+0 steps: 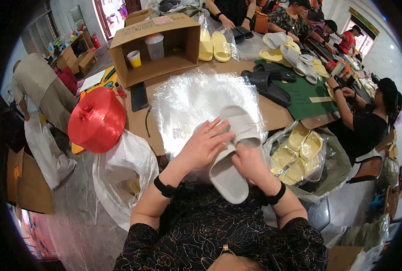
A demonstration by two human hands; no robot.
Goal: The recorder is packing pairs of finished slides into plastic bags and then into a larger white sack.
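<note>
Two grey slide sandals lie together over a stack of clear plastic bags point(183, 97). The nearer grey slide sandal point(230, 183) points its sole end toward me. Its pair, the farther grey slide sandal point(237, 118), lies just beyond, partly covered by my hands. Across the sandals' left side, my left hand point(205, 143) rests with its fingers stretched and spread. My right hand point(251, 163) grips the nearer sandal's right side near the strap, with its fingertips hidden. Dark bands circle both my wrists.
A cardboard box point(156, 27) holding cups stands beyond the bags. Red twine point(97, 119) and a white sack point(124, 171) are left. Bagged yellow slides point(298, 156) sit right, below black slides point(268, 86) on a green mat point(314, 101). Several people work around the table.
</note>
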